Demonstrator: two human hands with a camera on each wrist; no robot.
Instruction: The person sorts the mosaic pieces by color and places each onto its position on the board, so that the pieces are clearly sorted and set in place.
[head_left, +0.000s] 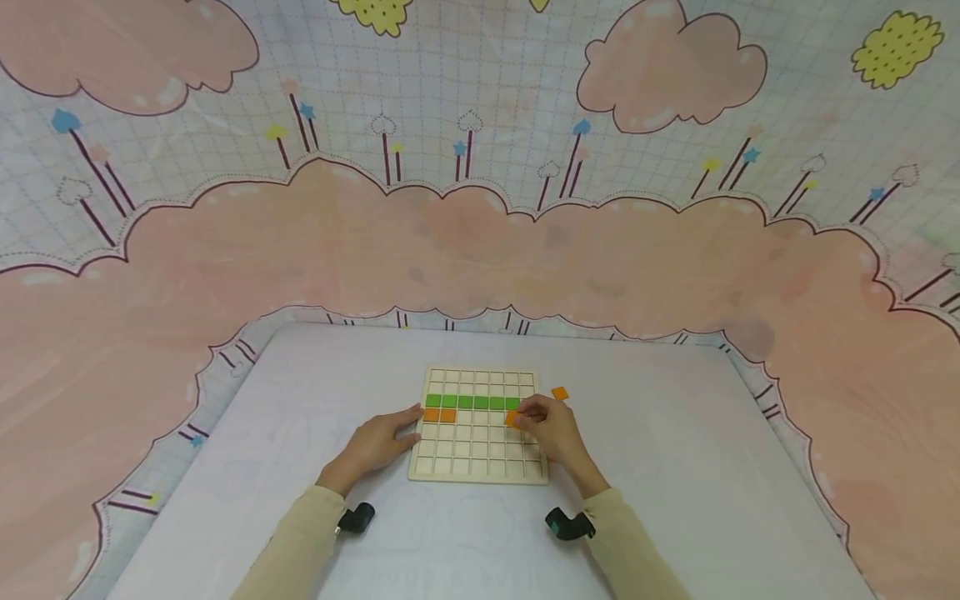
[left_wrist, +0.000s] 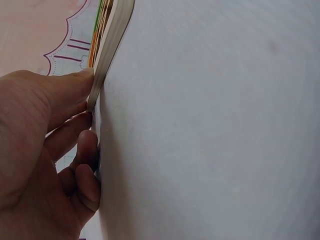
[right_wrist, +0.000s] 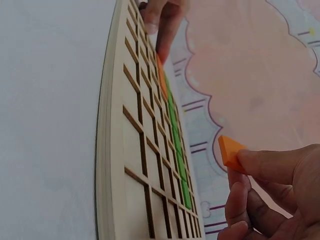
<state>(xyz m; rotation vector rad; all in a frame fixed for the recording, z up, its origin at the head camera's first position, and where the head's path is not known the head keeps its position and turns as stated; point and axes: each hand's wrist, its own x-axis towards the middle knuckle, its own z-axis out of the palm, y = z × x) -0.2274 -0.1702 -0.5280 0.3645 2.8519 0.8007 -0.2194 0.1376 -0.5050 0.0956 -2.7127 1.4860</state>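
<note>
A pale wooden grid board lies flat on the table. A row of green tiles crosses it, and two orange tiles fill the left end of the row just nearer. My left hand touches the board's left edge with thumb and forefinger; its other fingers curl loosely by the tabletop. Between thumb and fingertips, my right hand pinches a square orange tile. That tile is held up off the board, over its right part, tilted in the right wrist view.
One loose orange tile lies right of the board, beyond the right hand. Some orange also shows by the board's right edge, mostly hidden under that hand. The white tabletop ends at a patterned cloth. Each wrist wears a black camera.
</note>
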